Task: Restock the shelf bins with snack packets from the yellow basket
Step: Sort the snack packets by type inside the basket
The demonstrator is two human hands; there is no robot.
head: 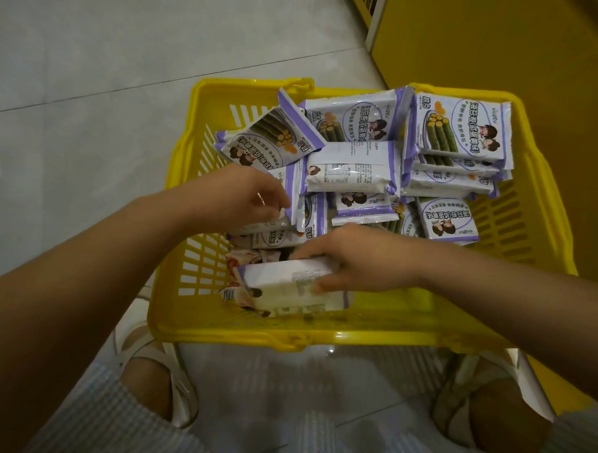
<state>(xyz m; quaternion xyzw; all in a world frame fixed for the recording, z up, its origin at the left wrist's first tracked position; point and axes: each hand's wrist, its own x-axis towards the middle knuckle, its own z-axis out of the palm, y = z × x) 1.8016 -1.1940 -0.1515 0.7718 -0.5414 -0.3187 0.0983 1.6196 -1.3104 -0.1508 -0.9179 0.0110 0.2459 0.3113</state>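
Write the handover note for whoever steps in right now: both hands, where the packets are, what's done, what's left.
The left hand has its fingers curled on the edge of a packet on the basket's left side.
The right hand grips a stack of packets by the near wall, thumb on its face.
The yellow basket stands on the floor, with many packets in it and a neat pile in the far right corner.
Done: cannot tell, as no shelf bin is in view.
Left: lift the gripped packets out, place them in the bins, repeat for the rest.
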